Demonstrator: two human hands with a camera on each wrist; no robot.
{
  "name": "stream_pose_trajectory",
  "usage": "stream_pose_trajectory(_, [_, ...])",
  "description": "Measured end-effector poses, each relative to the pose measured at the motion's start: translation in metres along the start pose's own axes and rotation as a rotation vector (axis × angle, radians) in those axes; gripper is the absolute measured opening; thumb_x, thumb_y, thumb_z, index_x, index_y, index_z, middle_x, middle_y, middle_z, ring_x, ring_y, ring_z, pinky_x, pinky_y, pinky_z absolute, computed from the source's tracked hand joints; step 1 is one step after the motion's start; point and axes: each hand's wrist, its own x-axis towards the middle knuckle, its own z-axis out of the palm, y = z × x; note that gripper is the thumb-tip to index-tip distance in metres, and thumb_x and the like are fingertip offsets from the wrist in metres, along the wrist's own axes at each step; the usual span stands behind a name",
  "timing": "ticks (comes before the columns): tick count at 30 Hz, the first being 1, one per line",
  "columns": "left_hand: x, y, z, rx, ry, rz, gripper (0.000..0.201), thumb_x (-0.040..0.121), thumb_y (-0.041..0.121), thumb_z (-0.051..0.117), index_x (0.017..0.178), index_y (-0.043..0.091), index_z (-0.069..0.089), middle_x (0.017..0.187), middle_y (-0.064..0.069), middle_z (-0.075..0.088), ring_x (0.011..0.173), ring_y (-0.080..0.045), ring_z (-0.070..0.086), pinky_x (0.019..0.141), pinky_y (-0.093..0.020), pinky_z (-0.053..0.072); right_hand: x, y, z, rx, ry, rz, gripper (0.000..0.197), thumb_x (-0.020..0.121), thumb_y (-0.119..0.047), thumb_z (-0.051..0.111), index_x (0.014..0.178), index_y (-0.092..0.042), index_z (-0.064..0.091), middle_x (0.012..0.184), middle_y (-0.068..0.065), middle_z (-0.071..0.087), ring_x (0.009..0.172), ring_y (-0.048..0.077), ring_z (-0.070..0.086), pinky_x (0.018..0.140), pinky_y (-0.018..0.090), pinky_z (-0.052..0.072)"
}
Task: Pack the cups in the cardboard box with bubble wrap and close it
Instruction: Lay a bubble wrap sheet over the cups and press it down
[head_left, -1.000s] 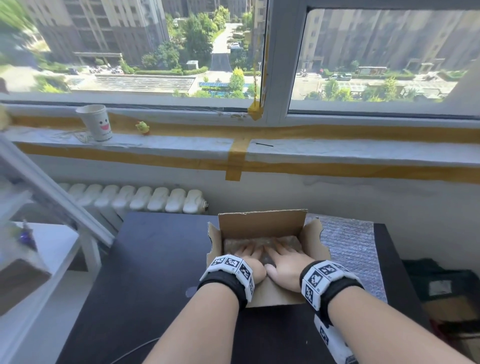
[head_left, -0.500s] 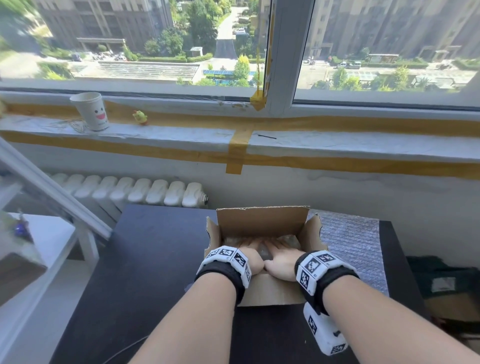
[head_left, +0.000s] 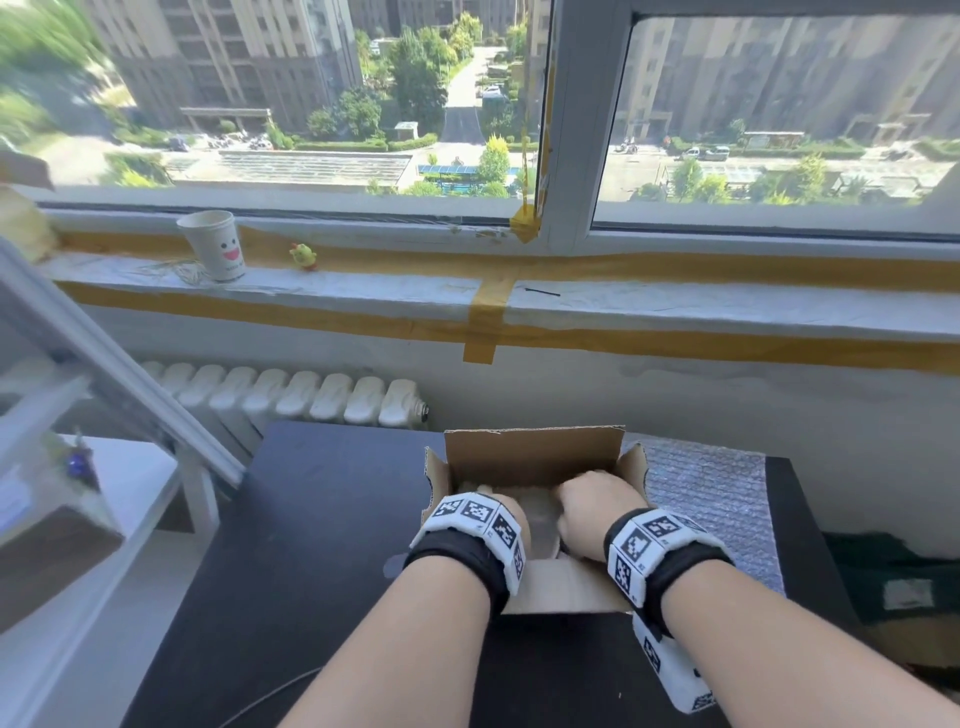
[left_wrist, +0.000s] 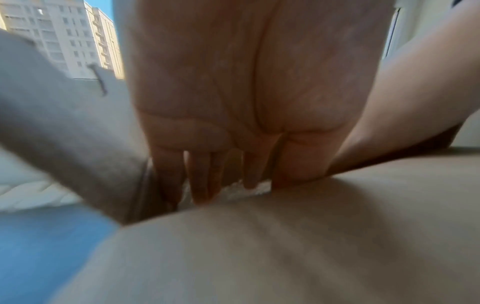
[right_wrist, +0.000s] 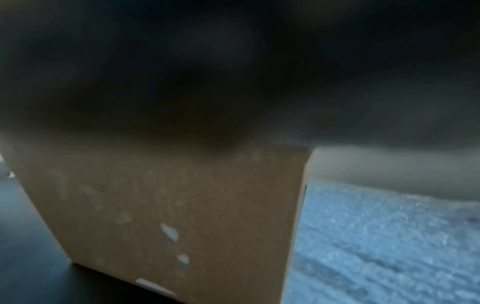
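Nearest to the camera, both forearms reach forward over the dark surface (head_left: 322, 519) into the box (head_left: 530, 457), which stands open near the surface's far edge with its flaps up. A second ago both hands lay flat, side by side, in the middle of the box, pressing the wrap down. Now they have parted: the left hand (head_left: 511, 519) sits at the left side of the opening, and the right hand (head_left: 587, 506) has moved toward the right-hand wall. The pressing seems finished, so the packing is probably near its end & the flaps come next.

Left fingers (left_wrist: 200, 176) are straight and point down into the box, tips touching the bubble wrap (head_left: 535, 512) by the near wall; they hold nothing. Right fingers look curled in the head view, maybe tucking the wrap's edge at the wall, but the right wrist view is dark on top, so whether they hold something cannot be told. The cups are not visible; they are judged to lie under the wrap, below & between the two hands.

Just right of the box a spare sheet (head_left: 711, 509) lies flat on the surface. Further away, a paper cup (head_left: 215, 252) w/ a smiling face stands on the sill (head_left: 675, 306).
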Motion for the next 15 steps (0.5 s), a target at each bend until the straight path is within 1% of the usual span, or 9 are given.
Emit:
stream_pose_trajectory(1, [0.002,-0.002,0.004,-0.012,-0.003,-0.017,0.046,0.099,0.027,0.043,0.143,0.012,0.045,0.146,-0.011,0.046,0.134,-0.032,0.045,0.110,-0.045,0.037,-0.002,0.001,-0.002,-0.008,-0.013,0.013,0.032,0.087,-0.021,0.047,0.109,-0.008,0.065,0.115,0.014,0.067,0.108,0.032,0.061,0.087,0.034,0.050])
stream_pose_trajectory(3, [0.002,-0.002,0.010,-0.039,-0.065,-0.008,0.053,0.103,0.032,0.032,0.154,0.018,0.024,0.159,-0.011,0.026,0.145,-0.032,0.026,0.118,-0.044,0.020,-0.002,0.000,0.004,0.066,-0.105,0.051,0.043,0.090,-0.030,0.042,0.124,-0.009,0.058,0.129,0.015,0.060,0.118,0.031,0.057,0.094,0.033,0.045])
stream_pose_trajectory(4, [-0.001,-0.002,0.014,-0.072,-0.084,0.016,0.057,0.103,0.036,0.028,0.156,0.023,0.012,0.163,-0.010,0.012,0.150,-0.030,0.013,0.119,-0.043,0.011,-0.001,-0.001,0.010,0.125,-0.163,0.075,0.053,0.091,-0.036,0.038,0.136,-0.010,0.048,0.141,0.016,0.050,0.129,0.030,0.049,0.103,0.034,0.039])
stream_pose_trajectory(6, [-0.008,-0.003,0.013,-0.201,-0.099,0.030,0.063,0.100,0.048,0.025,0.155,0.033,0.000,0.164,-0.005,-0.007,0.151,-0.025,-0.006,0.120,-0.041,-0.001,0.002,-0.003,0.021,0.198,-0.254,0.113,0.069,0.093,-0.048,0.028,0.153,-0.017,0.014,0.160,0.016,0.016,0.147,0.030,0.019,0.119,0.040,0.019])
stream_pose_trajectory(7, [-0.011,-0.005,0.013,-0.251,-0.082,0.033,0.064,0.098,0.052,0.026,0.155,0.035,0.002,0.164,-0.004,-0.006,0.151,-0.024,-0.005,0.120,-0.040,0.000,0.005,-0.004,0.025,0.203,-0.283,0.132,0.072,0.093,-0.051,0.024,0.155,-0.021,0.002,0.162,0.014,0.001,0.150,0.030,0.006,0.121,0.043,0.010])
stream_pose_trajectory(8, [-0.012,-0.005,0.012,-0.264,-0.083,0.020,0.064,0.098,0.053,0.027,0.156,0.033,0.008,0.164,-0.004,0.001,0.152,-0.023,0.001,0.120,-0.038,0.005,0.008,-0.003,0.028,0.202,-0.308,0.148,0.074,0.092,-0.053,0.021,0.154,-0.024,-0.005,0.162,0.013,-0.006,0.150,0.030,-0.001,0.122,0.044,0.005])
stream_pose_trajectory(10, [-0.014,-0.004,0.002,-0.275,-0.111,0.014,0.059,0.100,0.047,0.028,0.154,0.025,0.022,0.162,-0.005,0.018,0.149,-0.021,0.018,0.117,-0.034,0.016,0.010,-0.002,0.026,0.194,-0.361,0.155,0.074,0.092,-0.052,0.021,0.154,-0.025,-0.008,0.162,0.013,-0.006,0.151,0.029,0.000,0.121,0.043,0.007])
stream_pose_trajectory(12, [-0.010,-0.003,-0.002,-0.271,-0.119,0.016,0.056,0.101,0.043,0.029,0.152,0.019,0.028,0.159,-0.005,0.027,0.145,-0.020,0.027,0.113,-0.032,0.022,0.010,-0.002,0.023,0.213,-0.385,0.158,0.072,0.093,-0.050,0.023,0.155,-0.024,-0.004,0.163,0.013,-0.001,0.150,0.028,0.005,0.121,0.041,0.010])
stream_pose_trajectory(15, [0.000,-0.007,0.001,-0.254,-0.116,0.010,0.058,0.096,0.050,0.035,0.149,0.026,0.034,0.155,-0.001,0.036,0.140,-0.018,0.036,0.108,-0.031,0.028,0.010,-0.002,0.020,0.250,-0.379,0.139,0.072,0.094,-0.050,0.023,0.154,-0.025,-0.007,0.163,0.009,-0.007,0.151,0.026,-0.001,0.121,0.040,0.007])
